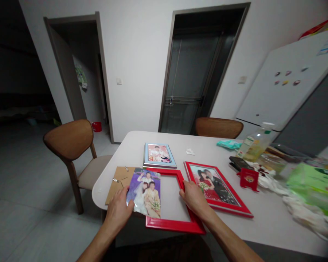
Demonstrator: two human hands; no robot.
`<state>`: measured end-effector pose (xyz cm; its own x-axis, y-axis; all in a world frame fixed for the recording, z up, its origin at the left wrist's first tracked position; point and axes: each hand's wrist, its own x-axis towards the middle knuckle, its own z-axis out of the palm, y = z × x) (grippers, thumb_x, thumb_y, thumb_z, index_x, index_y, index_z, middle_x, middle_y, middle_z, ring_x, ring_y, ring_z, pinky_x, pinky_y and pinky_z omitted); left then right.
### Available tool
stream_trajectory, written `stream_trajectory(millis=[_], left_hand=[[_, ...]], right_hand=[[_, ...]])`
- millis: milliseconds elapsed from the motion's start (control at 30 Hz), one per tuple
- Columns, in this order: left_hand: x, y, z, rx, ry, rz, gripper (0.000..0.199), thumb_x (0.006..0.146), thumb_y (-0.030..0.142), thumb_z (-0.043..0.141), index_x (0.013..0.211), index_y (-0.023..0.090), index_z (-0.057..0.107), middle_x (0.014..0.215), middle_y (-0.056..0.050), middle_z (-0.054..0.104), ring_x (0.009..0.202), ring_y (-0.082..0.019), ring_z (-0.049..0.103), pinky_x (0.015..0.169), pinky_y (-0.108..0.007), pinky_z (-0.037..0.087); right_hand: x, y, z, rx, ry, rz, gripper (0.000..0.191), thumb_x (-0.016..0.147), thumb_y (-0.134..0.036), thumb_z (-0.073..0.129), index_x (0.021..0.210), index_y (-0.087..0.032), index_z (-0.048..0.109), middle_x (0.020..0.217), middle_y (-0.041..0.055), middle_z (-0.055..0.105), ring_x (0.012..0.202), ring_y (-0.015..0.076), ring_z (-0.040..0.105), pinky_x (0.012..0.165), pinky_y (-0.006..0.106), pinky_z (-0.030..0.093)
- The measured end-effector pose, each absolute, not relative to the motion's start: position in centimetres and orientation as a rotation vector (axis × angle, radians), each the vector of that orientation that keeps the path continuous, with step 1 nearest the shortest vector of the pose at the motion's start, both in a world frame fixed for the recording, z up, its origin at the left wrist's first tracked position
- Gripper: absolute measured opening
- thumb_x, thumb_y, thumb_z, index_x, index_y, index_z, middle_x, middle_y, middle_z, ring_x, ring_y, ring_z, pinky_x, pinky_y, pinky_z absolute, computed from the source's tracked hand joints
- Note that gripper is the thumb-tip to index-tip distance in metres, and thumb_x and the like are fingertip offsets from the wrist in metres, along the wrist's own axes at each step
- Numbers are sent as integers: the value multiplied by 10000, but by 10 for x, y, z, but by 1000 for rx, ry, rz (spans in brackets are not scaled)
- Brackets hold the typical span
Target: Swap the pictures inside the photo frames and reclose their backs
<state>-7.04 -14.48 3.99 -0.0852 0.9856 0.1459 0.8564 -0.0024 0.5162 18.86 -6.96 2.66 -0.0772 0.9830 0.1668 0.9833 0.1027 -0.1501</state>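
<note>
My left hand [119,206] has its thumb on the left edge of a wedding photo [146,193], with the fingers at the brown backing board [117,185] beneath. The photo overlaps the left side of an empty red frame [177,225], and the table shows through its opening. At that frame's right side, my right hand [194,196] grips the red border, fingers curled over it. A second red frame [221,187] with a couple's picture lies to the right. A light blue frame [160,154] holding another picture lies farther back.
Along the right of the white table [136,136] are a phone [239,163], a small red stand [249,179], a large bottle [254,143], crumpled tissues and a green package [311,185]. Wooden chairs stand at the left [71,142] and back [218,127].
</note>
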Motion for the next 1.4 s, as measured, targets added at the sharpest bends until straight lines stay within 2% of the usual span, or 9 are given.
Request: stream_trajectory(millis=[100,233,367,533,800,933,1067,1233,1400], left_hand=[[-70,-144,43,2062,2073,634,398,703,195,413,1087,102,463,1039,-129,546,1005,-245,474,869,-366,341],[-63,-142,44,2163,1994,617,428,689,210,445,1107,119,459,1127,-121,501,1077,-239,418,919,-376,304],[-52,-143,39,2245,1795,613,490,668,236,476,1145,128,442,1260,-109,401,1176,-220,323,987,-358,240],[-44,-151,37,2313,1665,544,532,649,264,490,1164,142,432,1295,-106,368,1214,-242,269,1004,-423,194],[-28,-146,34,2395,1568,790,653,582,89,442,1229,81,351,1328,-136,296,1230,-253,231,997,-451,221],[-22,-134,52,2139,1403,1341,495,703,60,340,1185,134,423,1249,-84,438,1167,-184,365,993,-368,271],[-9,-129,70,1447,1248,1692,351,769,207,419,1100,128,503,1112,-88,563,1056,-217,489,923,-348,360],[12,-130,61,912,973,1652,388,691,260,531,1039,87,529,950,-112,638,905,-245,582,808,-353,447],[4,-129,50,935,966,1581,541,623,187,568,1143,124,432,1158,-128,515,1048,-216,493,885,-322,394]], right_hand=[[186,-70,28,-1927,-2175,-18,223,722,-183,414,832,-82,580,834,145,572,760,196,542,685,275,377],[170,-73,31,-1670,-2110,73,331,711,-191,429,1001,-91,554,978,147,559,914,209,501,797,298,355],[143,-73,27,-1495,-1911,553,426,709,-239,415,1104,-102,494,811,82,618,678,154,555,657,263,405],[117,-70,17,-1407,-1543,1015,549,606,-175,466,1149,-103,438,480,-53,502,420,92,436,449,199,329],[92,-79,57,-1042,-1080,1271,701,549,-151,527,1214,-90,313,452,-112,416,385,47,339,393,159,261],[91,-82,86,-915,-1012,1298,651,625,-282,563,1210,-134,319,554,-66,500,471,67,454,469,185,368],[103,-80,76,-1089,-929,1334,439,645,-343,556,1041,-169,481,793,30,591,669,115,559,561,217,429],[128,-77,43,-967,-768,1492,276,636,-244,512,905,-184,526,805,31,637,678,143,589,554,234,450],[163,-69,42,-1086,-838,1396,355,590,-138,439,930,-172,534,686,25,661,568,160,597,493,242,451]])
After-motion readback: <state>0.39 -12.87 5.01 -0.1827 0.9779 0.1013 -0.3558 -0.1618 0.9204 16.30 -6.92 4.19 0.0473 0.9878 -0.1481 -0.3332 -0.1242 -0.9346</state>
